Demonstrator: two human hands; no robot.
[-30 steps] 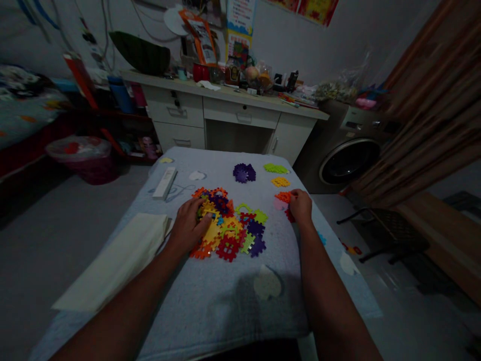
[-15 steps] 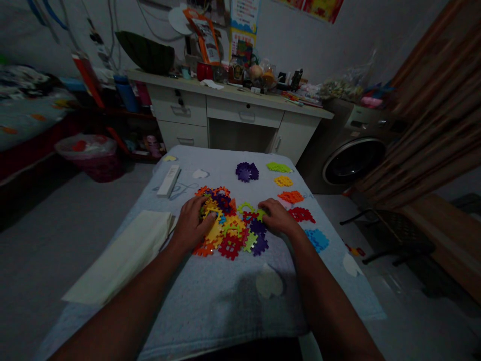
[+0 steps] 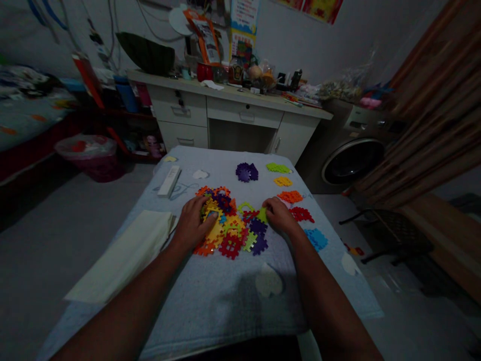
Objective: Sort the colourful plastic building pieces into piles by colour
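A mixed heap of colourful plastic interlocking pieces (image 3: 231, 232) with notched edges lies mid-table. My left hand (image 3: 193, 220) rests at the heap's left side, thumb apart from the fingers, touching yellow pieces. At the right side, my right hand (image 3: 277, 213) pinches a green interlocking piece (image 3: 262, 215) between thumb and fingers. Same-colour groups lie beyond and to the right: purple pieces (image 3: 247, 172), green pieces (image 3: 278, 168), yellow pieces (image 3: 282, 181), orange pieces (image 3: 289, 196), red pieces (image 3: 302, 215) and blue pieces (image 3: 315, 239).
A pale cloth (image 3: 225, 296) covers the table. On its left lie a white box (image 3: 170, 181) and a folded cream sheet (image 3: 124, 253). Behind stands a cluttered white desk (image 3: 244, 108), with a washing machine (image 3: 353, 145) to its right. A stool (image 3: 398, 228) stands at the right.
My right hand has shifted slightly right and lifted the green piece's edge from the heap. My left hand has stayed in place.
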